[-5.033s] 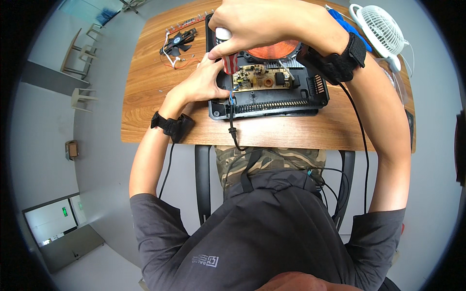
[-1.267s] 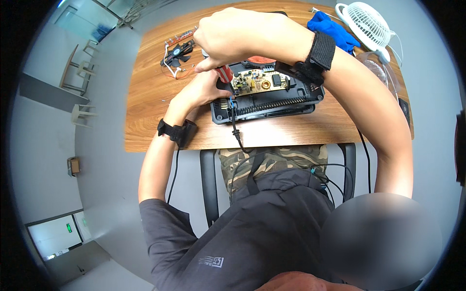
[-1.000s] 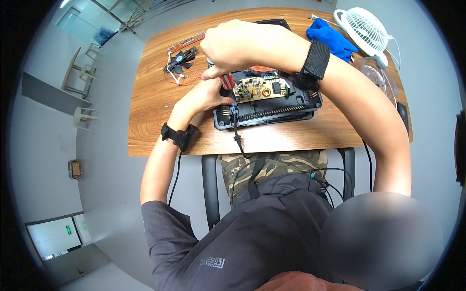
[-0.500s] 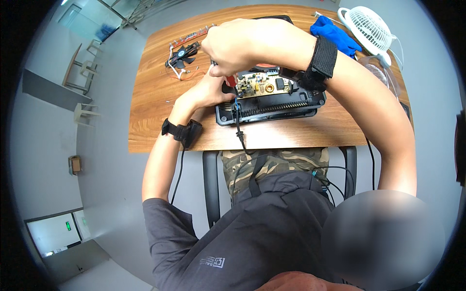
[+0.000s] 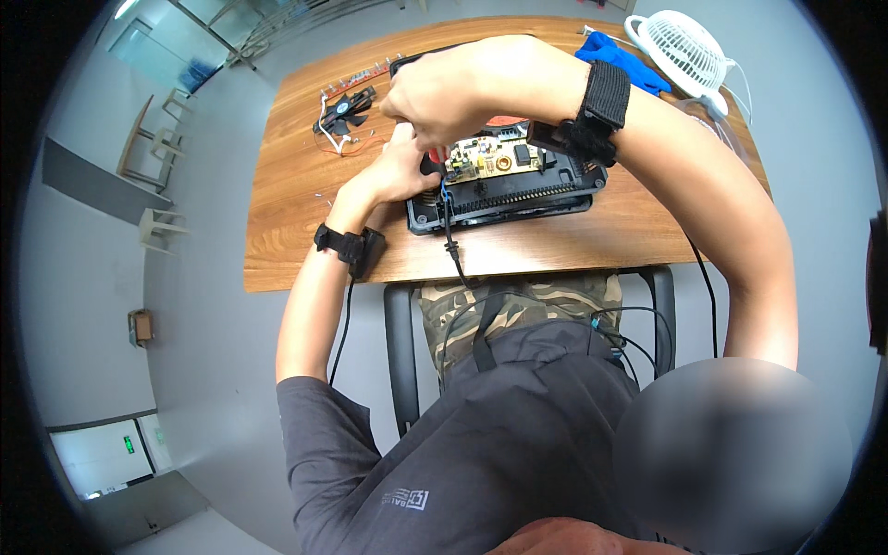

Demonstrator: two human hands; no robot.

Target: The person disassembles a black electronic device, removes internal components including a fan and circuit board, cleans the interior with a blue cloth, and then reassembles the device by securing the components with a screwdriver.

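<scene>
An opened black appliance casing lies on the table, with a tan circuit board inside. A black power cord runs from its near left part, beside blue wires. My left hand grips the casing's left edge, thumb reaching inside and fingertips partly covered. My right hand is closed above the casing's left part, wrist bent. A red-handled tool shows just below it; its full shape is hidden. Part of a reddish round piece shows behind the board.
A black cooling fan with wires and a red strip-shaped board lie at the table's far left. A blue cloth and a white desk fan are at far right. Tiny loose parts lie left of my left hand.
The whole view has shifted slightly, and the casing appears a little farther left. My hands keep nearly the same hold; the right one has turned slightly.
</scene>
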